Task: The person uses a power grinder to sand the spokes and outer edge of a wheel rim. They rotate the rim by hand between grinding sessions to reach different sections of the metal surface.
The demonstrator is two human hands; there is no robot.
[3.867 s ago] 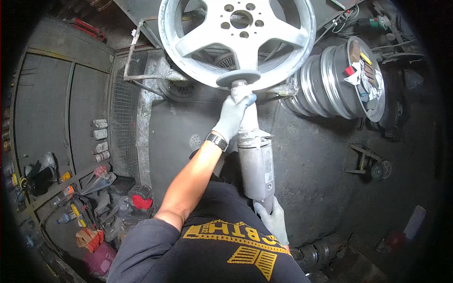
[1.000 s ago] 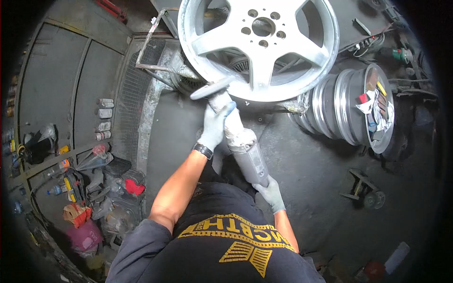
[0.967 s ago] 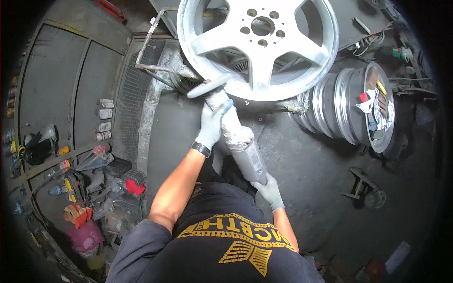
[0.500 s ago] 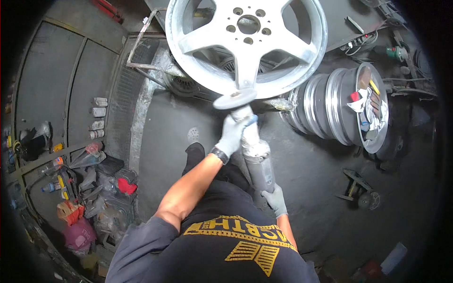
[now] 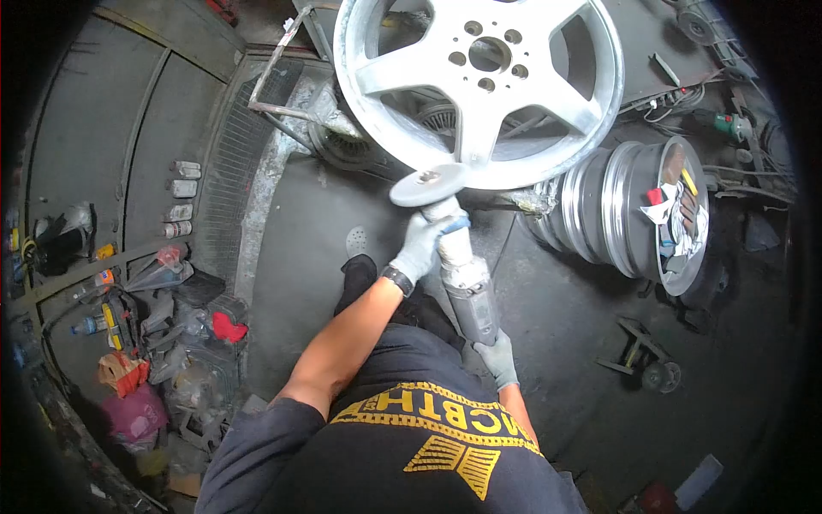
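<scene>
My left hand (image 5: 419,246), in a grey glove, is closed around the light-coloured, wrapped front part of an angle grinder (image 5: 469,295). At the rear end of the tool, my gloved right hand (image 5: 497,360) grips its grey body. A round flat disc (image 5: 428,184) sits at the grinder's head, tilted, its edge overlapping the lower rim of a five-spoke alloy wheel (image 5: 481,128) in this view. The wheel is pale and dusty, with its face toward me and its top cut off by the frame.
To the right, a stack of silver rims (image 5: 612,210) lies on its side, with rags and small tools (image 5: 681,214) in the end one. A metal stand (image 5: 638,351) is on the floor. Bags and clutter (image 5: 137,411) fill the left side, below several cans (image 5: 181,190). A green power tool (image 5: 732,126) lies back right.
The view has shifted, so the wheel and rims appear further right. The grinder stays in both hands, its disc now slightly left of and lower against the wheel's spoke.
</scene>
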